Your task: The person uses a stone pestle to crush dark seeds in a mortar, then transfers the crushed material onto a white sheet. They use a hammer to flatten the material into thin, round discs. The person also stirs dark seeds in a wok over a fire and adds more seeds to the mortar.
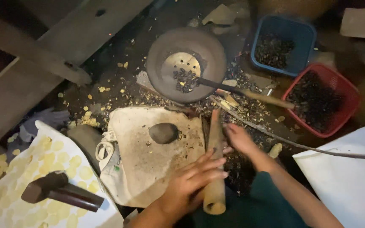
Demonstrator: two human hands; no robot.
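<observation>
Bamboo tube (215, 169) lying lengthwise along the right edge of a stained cloth (148, 160) on the floor, open end toward the camera. Left hand (193, 183) laid over the tube's near half, fingers spread flat across it, pressing rather than closing. Right hand (238, 139) just beside the tube's far half; grip there blurred, cannot tell. Smooth dark stone (164, 133) resting on the cloth, left of the tube. Beyond, a round metal pan (157, 63) holding a perforated skimmer (181, 64) loaded with dark seeds (184, 79). Blue basket (303, 29) and red basket (351, 90) of dark shells at upper right, touching. Hammer (60, 191) at lower left on a yellow-dotted sheet (30, 160).
</observation>
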